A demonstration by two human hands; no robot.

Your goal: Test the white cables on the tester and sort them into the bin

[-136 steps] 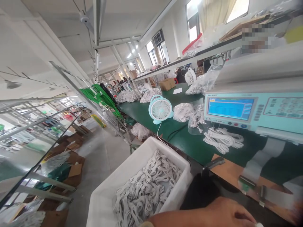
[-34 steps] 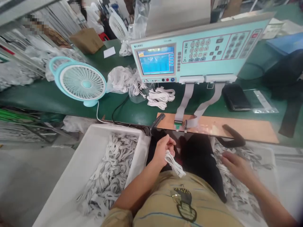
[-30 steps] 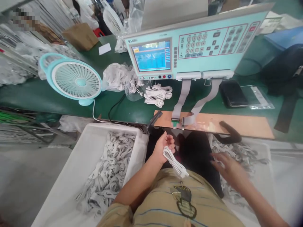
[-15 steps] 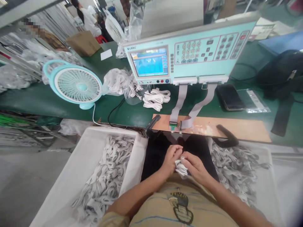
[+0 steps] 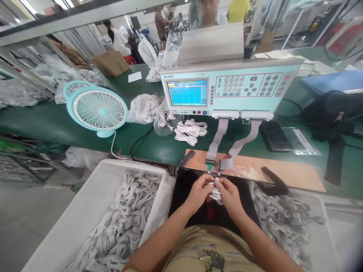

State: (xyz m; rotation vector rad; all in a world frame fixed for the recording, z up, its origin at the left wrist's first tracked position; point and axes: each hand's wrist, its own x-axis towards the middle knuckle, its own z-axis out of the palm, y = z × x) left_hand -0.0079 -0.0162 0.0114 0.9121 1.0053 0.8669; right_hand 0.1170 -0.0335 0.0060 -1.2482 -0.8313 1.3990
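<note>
A coiled white cable [image 5: 216, 195] hangs between my two hands, just in front of the wooden board [image 5: 249, 168]. The fingers of my left hand [image 5: 200, 192] are closed on one side of it. My right hand [image 5: 230, 193] pinches a white plug end of the same cable, close below the connectors. On the board's edge sit a small green circuit board [image 5: 210, 166] and a dark connector [image 5: 219, 166]. Grey ribbon cables [image 5: 217, 139] link them to the pale blue tester [image 5: 235, 87], whose screen [image 5: 187, 93] is lit.
White bins with coiled cables [image 5: 121, 223] stand at my left and right. Black clamps [image 5: 273, 183] hold the board. A fan [image 5: 99, 109], cable bundles [image 5: 190, 131] and a phone [image 5: 274, 136] lie on the green table. Other people are in the background.
Both hands have moved forward from near my lap to the board's edge, carrying the coiled cable. The head view has tilted up, showing more of the room.
</note>
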